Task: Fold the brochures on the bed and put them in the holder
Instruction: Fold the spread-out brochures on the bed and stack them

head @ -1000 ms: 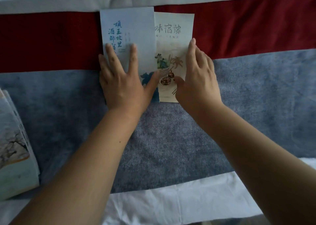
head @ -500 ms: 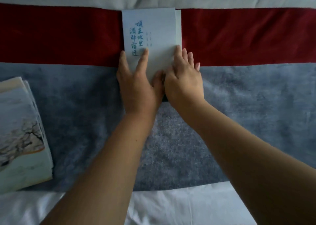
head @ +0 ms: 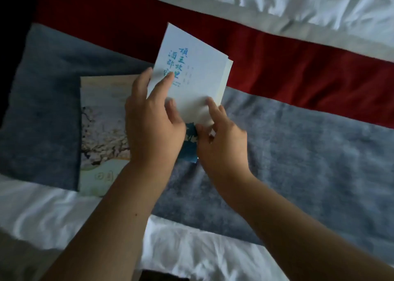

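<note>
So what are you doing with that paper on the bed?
A person holds a folded pale-blue paper brochure with blue writing in both hands: the left hand grips its left edge, the right hand pinches its bottom corner. A stack of brochures with a tree picture lies to its left on the bed with a grey-and-red runner. No holder is in view.

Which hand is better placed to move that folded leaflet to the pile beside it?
Probably the left: the left hand grips the folded brochure along its edge, right beside the pictured pile; the right hand only pinches its bottom corner.
</note>
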